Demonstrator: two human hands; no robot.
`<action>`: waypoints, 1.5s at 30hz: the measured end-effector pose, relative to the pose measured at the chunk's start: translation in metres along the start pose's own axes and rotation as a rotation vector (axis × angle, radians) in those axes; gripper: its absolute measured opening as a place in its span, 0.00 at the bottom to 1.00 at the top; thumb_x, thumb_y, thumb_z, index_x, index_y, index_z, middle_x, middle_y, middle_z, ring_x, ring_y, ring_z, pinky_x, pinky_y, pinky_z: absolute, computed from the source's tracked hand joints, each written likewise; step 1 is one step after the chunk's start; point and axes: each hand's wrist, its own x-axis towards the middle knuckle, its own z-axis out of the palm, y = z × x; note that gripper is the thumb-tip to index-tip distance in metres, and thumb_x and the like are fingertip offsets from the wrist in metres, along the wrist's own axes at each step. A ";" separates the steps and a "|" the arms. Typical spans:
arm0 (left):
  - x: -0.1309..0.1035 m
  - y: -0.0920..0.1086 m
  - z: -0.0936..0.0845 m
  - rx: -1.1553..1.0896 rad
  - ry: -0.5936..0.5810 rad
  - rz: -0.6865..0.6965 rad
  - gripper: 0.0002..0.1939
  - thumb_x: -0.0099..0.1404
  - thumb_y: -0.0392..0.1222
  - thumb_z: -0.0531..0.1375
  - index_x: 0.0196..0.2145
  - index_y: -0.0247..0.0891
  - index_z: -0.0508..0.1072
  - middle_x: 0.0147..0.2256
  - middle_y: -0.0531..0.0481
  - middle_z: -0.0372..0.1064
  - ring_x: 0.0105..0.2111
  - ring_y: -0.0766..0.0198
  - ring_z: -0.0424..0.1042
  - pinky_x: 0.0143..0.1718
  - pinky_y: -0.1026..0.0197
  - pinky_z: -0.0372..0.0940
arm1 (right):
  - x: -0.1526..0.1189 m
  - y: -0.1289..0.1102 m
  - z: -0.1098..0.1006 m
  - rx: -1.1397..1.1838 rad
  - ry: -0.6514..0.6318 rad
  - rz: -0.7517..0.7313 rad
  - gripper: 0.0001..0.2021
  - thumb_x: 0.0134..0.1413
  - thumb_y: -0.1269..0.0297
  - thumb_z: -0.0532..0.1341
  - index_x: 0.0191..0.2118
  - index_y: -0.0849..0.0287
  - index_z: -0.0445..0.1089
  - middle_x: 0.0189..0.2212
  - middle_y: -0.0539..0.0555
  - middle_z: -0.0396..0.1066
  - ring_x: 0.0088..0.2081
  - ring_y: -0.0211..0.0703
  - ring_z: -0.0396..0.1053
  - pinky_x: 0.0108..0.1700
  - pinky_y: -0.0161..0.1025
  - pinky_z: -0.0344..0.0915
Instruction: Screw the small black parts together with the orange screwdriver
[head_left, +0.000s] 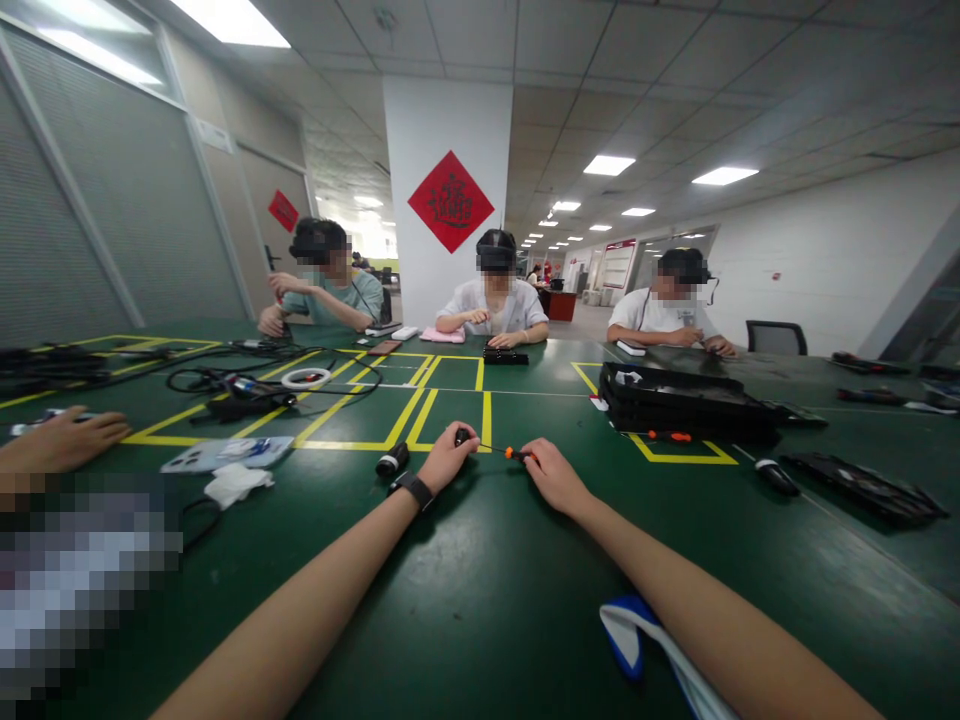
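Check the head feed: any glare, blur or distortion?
Head view: ceiling lights burn out white; the table shows soft sheen; the forearms look stretched toward the bottom edge; pixelation hides part of the lower left; the dark part at the left hand is too small to make out.

My feed shows a red diamond sign (451, 201) on a white pillar (450, 112) and a crumpled tissue (237, 486) on the table (450, 610).

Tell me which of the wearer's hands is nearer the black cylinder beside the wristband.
Left. The left hand is just right of the black cylinder; the right hand is farther right, holding an orange-handled tool.
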 end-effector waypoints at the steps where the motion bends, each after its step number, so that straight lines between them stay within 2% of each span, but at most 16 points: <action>1: 0.000 0.001 0.000 0.000 0.006 -0.010 0.09 0.54 0.44 0.55 0.32 0.38 0.66 0.26 0.54 0.65 0.29 0.66 0.65 0.34 0.62 0.60 | 0.000 -0.001 -0.001 0.004 0.001 -0.008 0.09 0.53 0.70 0.50 0.38 0.60 0.65 0.37 0.54 0.62 0.40 0.40 0.60 0.45 0.39 0.57; 7: -0.003 0.006 0.000 0.040 0.025 0.012 0.12 0.51 0.47 0.58 0.30 0.37 0.66 0.28 0.52 0.65 0.30 0.65 0.64 0.35 0.62 0.59 | -0.003 -0.007 -0.006 0.034 0.009 -0.044 0.09 0.47 0.71 0.56 0.37 0.59 0.63 0.36 0.53 0.62 0.37 0.39 0.61 0.41 0.38 0.59; 10: -0.003 0.006 0.000 0.050 0.016 0.048 0.11 0.52 0.47 0.57 0.30 0.37 0.66 0.28 0.52 0.65 0.30 0.65 0.64 0.35 0.62 0.59 | -0.004 -0.010 -0.005 0.028 -0.015 -0.043 0.10 0.48 0.67 0.57 0.40 0.59 0.63 0.37 0.53 0.62 0.38 0.40 0.61 0.42 0.38 0.59; 13: -0.003 0.006 0.000 0.044 0.017 0.052 0.10 0.52 0.45 0.57 0.30 0.38 0.66 0.28 0.52 0.65 0.30 0.65 0.64 0.35 0.61 0.59 | -0.004 -0.010 -0.003 -0.021 0.001 -0.034 0.11 0.53 0.66 0.53 0.43 0.60 0.63 0.39 0.55 0.62 0.43 0.41 0.59 0.46 0.39 0.56; 16: -0.002 0.005 0.000 0.036 0.018 0.021 0.09 0.53 0.45 0.56 0.31 0.38 0.66 0.27 0.53 0.65 0.30 0.65 0.65 0.35 0.61 0.59 | -0.002 -0.008 -0.001 -0.053 -0.003 -0.027 0.10 0.55 0.68 0.49 0.37 0.60 0.66 0.37 0.55 0.63 0.42 0.40 0.59 0.47 0.39 0.55; 18: -0.002 0.004 0.000 0.029 0.016 0.010 0.10 0.53 0.45 0.56 0.31 0.38 0.66 0.26 0.53 0.65 0.29 0.65 0.65 0.34 0.62 0.60 | -0.002 -0.007 -0.002 -0.047 -0.021 -0.036 0.09 0.55 0.69 0.49 0.34 0.60 0.66 0.36 0.54 0.63 0.41 0.40 0.59 0.46 0.39 0.56; 26: 0.000 -0.001 -0.001 0.002 0.012 0.021 0.11 0.53 0.47 0.56 0.32 0.38 0.65 0.26 0.54 0.65 0.28 0.66 0.65 0.33 0.62 0.60 | -0.003 -0.010 -0.006 -0.010 -0.018 -0.075 0.08 0.49 0.68 0.57 0.38 0.59 0.64 0.36 0.53 0.63 0.39 0.40 0.60 0.43 0.38 0.57; 34: -0.001 0.000 -0.001 0.019 -0.001 0.028 0.10 0.54 0.46 0.56 0.32 0.38 0.65 0.27 0.53 0.66 0.29 0.65 0.66 0.35 0.61 0.60 | -0.002 -0.007 -0.004 -0.045 -0.006 -0.014 0.08 0.54 0.68 0.50 0.35 0.60 0.65 0.34 0.53 0.63 0.38 0.40 0.59 0.42 0.38 0.57; 38: -0.001 0.000 -0.002 0.003 -0.014 0.006 0.11 0.54 0.48 0.55 0.33 0.38 0.65 0.26 0.53 0.66 0.28 0.65 0.66 0.34 0.62 0.60 | -0.002 -0.007 -0.006 -0.025 0.008 -0.039 0.06 0.51 0.69 0.53 0.36 0.60 0.64 0.35 0.53 0.63 0.38 0.40 0.59 0.41 0.38 0.57; 42: 0.000 -0.002 -0.001 -0.010 -0.023 0.014 0.11 0.55 0.46 0.55 0.33 0.38 0.64 0.26 0.54 0.66 0.28 0.65 0.66 0.33 0.62 0.60 | -0.002 -0.007 -0.005 -0.004 0.011 -0.043 0.08 0.47 0.69 0.57 0.37 0.59 0.63 0.35 0.53 0.63 0.37 0.40 0.59 0.41 0.38 0.57; 45: 0.001 -0.004 -0.001 -0.005 -0.021 0.023 0.10 0.55 0.45 0.54 0.33 0.38 0.64 0.26 0.54 0.65 0.28 0.65 0.66 0.33 0.62 0.60 | -0.002 -0.005 -0.003 -0.011 0.020 -0.023 0.09 0.49 0.67 0.56 0.38 0.59 0.63 0.35 0.53 0.63 0.38 0.41 0.59 0.41 0.38 0.57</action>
